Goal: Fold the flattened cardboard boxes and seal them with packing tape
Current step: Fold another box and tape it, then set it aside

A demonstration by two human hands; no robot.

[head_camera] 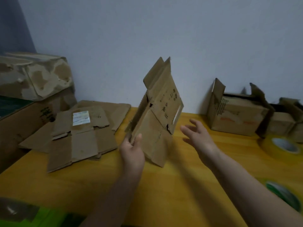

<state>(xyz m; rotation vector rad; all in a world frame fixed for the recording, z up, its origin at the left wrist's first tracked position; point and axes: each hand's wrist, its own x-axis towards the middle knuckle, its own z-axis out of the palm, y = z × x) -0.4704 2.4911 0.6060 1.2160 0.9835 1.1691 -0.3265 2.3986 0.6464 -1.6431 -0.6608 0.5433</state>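
Note:
My left hand (pixel 133 149) grips the lower left edge of a flattened cardboard box (pixel 158 112) and holds it upright and tilted above the yellow table (pixel 164 182). Its top flaps point up toward the wall. Printed characters show on its face. My right hand (pixel 196 132) hovers just right of the box with fingers spread, touching nothing. A stack of flattened boxes (pixel 78 136) lies on the table to the left. A roll of packing tape (pixel 286 145) lies at the right, and another tape roll (pixel 282 194) lies nearer the front right.
Two folded boxes with open flaps stand at the back right: a larger one (pixel 236 117) and a smaller one (pixel 287 123). Big worn cartons (pixel 32 79) pile up at the left against the wall. Green items (pixel 24 215) lie at the front left edge.

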